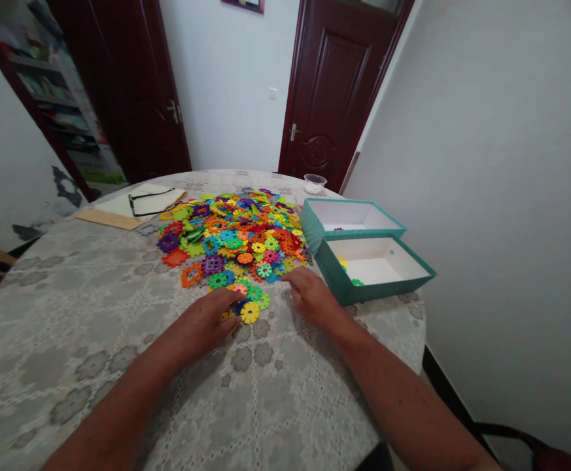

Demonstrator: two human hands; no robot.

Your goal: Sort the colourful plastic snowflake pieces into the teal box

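Observation:
Near the front of a heap of colourful plastic snowflake discs (pixel 246 229), my left hand (pixel 211 314) rests low over the table. Its thumb and forefinger are apart, with a dark blue disc partly visible between them and a yellow disc (pixel 250 313) just beyond the tips. Green discs (pixel 254 293) lie beside that one. My right hand (pixel 312 297) is at the heap's right front edge, fingers curled in and thumb side up. A small blue piece shows by its fingertips; whether the fingers grip anything is hidden.
Two teal boxes with white insides, a rear one (pixel 354 204) and a front one (pixel 378 291), stand right of the heap, a few discs inside. Glasses (pixel 150 204) lie on papers (pixel 113 219) at the back left. A clear plastic bowl (pixel 314 183) sits at the far edge.

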